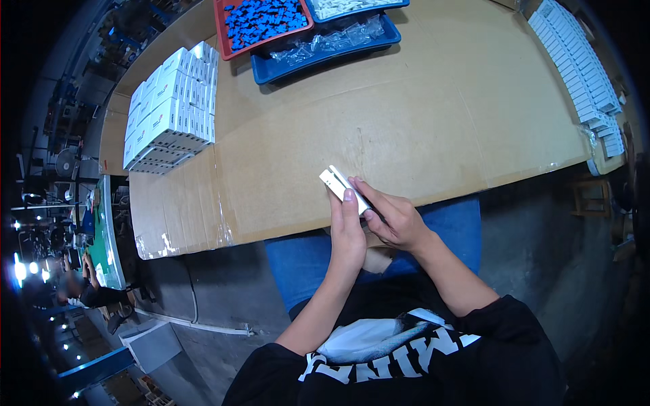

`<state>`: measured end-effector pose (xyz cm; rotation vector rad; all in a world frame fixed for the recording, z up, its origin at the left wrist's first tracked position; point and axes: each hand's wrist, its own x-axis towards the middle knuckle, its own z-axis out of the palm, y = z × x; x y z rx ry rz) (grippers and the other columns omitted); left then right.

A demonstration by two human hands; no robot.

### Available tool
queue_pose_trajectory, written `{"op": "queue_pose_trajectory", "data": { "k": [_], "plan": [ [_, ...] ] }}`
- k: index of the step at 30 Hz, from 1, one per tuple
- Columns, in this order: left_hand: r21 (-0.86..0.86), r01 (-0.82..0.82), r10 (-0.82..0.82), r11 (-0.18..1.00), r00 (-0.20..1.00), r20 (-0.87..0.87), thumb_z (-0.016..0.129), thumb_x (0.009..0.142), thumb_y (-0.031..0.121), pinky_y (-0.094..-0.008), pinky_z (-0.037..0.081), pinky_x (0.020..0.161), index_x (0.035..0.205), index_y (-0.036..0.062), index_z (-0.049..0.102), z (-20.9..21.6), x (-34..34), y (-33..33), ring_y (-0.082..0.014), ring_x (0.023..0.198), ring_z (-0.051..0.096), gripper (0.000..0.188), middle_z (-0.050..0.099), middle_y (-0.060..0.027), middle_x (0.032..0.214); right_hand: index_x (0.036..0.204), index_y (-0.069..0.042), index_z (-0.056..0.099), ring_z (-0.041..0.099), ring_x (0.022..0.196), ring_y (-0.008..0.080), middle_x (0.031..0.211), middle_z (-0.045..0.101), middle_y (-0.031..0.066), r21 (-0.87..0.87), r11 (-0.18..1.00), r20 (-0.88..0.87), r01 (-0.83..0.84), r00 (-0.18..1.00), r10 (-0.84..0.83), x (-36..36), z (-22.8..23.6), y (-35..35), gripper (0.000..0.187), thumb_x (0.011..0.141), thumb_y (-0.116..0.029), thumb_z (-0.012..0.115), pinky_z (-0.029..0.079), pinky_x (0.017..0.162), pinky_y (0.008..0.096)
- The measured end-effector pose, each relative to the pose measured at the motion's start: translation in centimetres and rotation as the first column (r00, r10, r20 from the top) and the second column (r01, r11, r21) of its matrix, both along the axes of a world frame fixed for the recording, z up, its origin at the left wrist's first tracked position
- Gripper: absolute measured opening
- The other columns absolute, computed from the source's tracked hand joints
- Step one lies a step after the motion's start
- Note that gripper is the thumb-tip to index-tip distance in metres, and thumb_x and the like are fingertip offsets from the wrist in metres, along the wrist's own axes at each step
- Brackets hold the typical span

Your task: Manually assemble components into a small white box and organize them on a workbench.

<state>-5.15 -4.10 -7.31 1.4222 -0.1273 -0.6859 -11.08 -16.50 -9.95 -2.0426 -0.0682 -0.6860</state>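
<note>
A slim white box is held between my two hands just above the near edge of the table, tilted with its far end pointing up and left. A narrow dark gap runs along it between two white edges; whether that is an open flap or a second piece, I cannot tell. My left hand is closed round its left side, thumb on the upper face. My right hand grips the right side and near end, with its fingers covering much of that part.
Stacked white boxes stand at the table's left. At the far side are a red tray of blue pieces, a blue tray of clear plastic bags and another tray of white pieces. Rows of white boxes line the right edge of the cardboard-covered table.
</note>
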Motion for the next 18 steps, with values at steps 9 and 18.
{"op": "queue_pose_trajectory", "data": {
  "k": [9, 18],
  "plan": [
    [-0.054, -0.019, 0.020, 0.998, 1.000, 0.005, 0.033, 0.114, 0.036, -0.0308, 0.041, 0.103, 0.154, 0.0003, 0.032, 0.3, -0.1, 0.5, -0.0158, 0.115, 0.050, 0.053, 0.053, -0.0099, 0.127, 0.136, 0.010, 0.059, 0.076, 0.083, 0.0330, 0.125, 0.069, 0.0259, -0.146, 0.989, 0.083, 0.038, 0.996, -0.026, 0.2, -0.5, 0.7, 0.043, 0.098, -0.011, 0.062, 0.062, 0.070, 0.0373],
    [-0.028, -0.076, 0.074, 0.997, 0.995, -0.064, 0.040, 0.110, 0.051, -0.0284, 0.049, 0.086, 0.134, 0.0029, 0.051, -1.3, 0.4, 1.5, -0.0113, 0.101, 0.056, 0.055, 0.057, -0.0050, 0.116, 0.138, 0.009, 0.058, 0.076, 0.090, 0.0361, 0.130, 0.067, 0.0261, -0.102, 0.994, 0.000, 0.036, 0.999, -0.036, 0.1, -0.3, 1.8, 0.040, 0.101, -0.006, 0.054, 0.062, 0.076, 0.0381]
  ]
}}
